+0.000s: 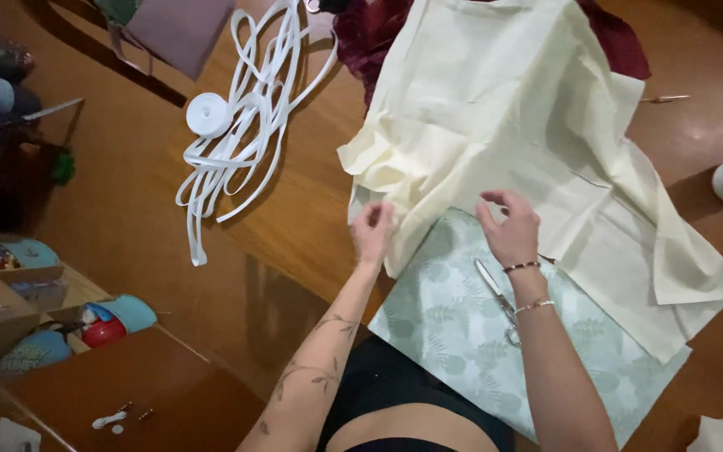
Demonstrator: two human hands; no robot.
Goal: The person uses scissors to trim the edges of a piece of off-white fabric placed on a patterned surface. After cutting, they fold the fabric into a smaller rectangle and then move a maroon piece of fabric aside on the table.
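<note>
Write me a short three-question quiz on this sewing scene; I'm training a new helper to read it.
1. True or false: the left hand pinches the edge of the pale cream cotton cloth.
2. What lies on the green leaf-print fabric, partly hidden by the right hand and wrist?
A. silver metal scissors
B. a ruler
C. a pin cushion
3. Fill in: the loose white elastic tape lies to the ___ of the cream cloth in the head view.

Key: 1 true; 2 A; 3 left.
</note>
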